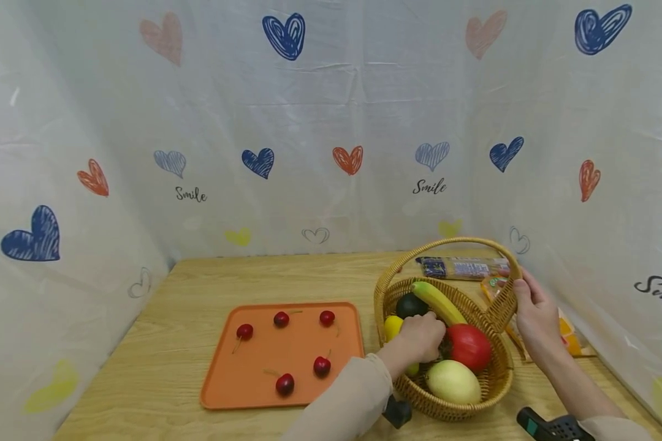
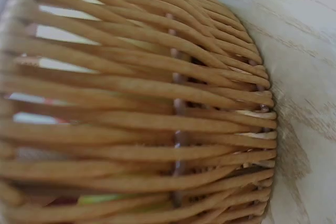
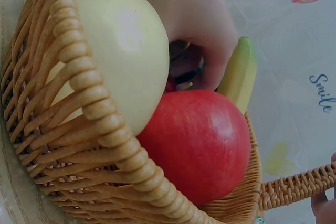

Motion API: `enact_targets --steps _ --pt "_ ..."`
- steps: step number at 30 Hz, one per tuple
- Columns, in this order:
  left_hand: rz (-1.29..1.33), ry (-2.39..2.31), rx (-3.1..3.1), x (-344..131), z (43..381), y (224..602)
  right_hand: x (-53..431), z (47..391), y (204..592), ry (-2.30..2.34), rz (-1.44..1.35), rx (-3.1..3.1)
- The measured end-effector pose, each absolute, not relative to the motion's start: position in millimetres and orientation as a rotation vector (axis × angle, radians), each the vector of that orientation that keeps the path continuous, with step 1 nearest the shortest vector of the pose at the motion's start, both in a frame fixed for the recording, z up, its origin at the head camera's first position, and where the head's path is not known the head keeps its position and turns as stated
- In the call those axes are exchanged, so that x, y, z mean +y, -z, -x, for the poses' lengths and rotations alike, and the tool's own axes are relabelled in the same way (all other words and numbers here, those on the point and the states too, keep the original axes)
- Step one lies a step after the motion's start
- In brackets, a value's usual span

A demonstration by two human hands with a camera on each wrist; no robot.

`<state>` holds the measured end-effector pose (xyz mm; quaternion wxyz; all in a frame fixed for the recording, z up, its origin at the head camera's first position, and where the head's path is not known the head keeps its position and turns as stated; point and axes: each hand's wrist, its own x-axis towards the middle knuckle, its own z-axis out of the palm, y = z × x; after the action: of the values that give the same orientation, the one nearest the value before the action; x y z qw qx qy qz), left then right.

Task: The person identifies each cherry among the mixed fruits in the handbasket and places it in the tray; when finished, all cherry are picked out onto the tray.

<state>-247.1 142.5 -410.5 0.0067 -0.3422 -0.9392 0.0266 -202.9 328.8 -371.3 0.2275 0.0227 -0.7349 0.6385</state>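
Observation:
My left hand (image 1: 422, 337) is down inside the wicker basket (image 1: 441, 409), its fingers curled among the fruit. In the right wrist view, a dark red cherry (image 3: 170, 85) shows by those fingers; I cannot tell whether they pinch anything. Around the hand lie a banana (image 1: 441, 301), a dark avocado (image 1: 410, 305), a lemon (image 1: 392, 327), a large red fruit (image 1: 471, 348) and a pale yellow-green melon (image 1: 453, 382). My right hand (image 1: 537, 315) grips the right side of the basket's arched handle (image 1: 463, 241). Only the basket's woven wall (image 2: 142, 108) fills the left wrist view.
Left of the basket, an orange tray (image 1: 226, 392) bears several cherries (image 1: 284, 384), spread apart with stems on. Behind the basket lies a long clear packet (image 1: 463, 267). Orange packaging (image 1: 569, 335) is partly hidden behind my right hand. A heart-printed curtain (image 1: 309, 110) encloses the table.

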Motion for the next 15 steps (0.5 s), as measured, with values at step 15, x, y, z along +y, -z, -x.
enact_targets --steps 15 --pt "1.189 0.354 -2.771 110.3 237.9 383.8 329.1 202.5 369.0 -1.749 -0.064 -2.038"
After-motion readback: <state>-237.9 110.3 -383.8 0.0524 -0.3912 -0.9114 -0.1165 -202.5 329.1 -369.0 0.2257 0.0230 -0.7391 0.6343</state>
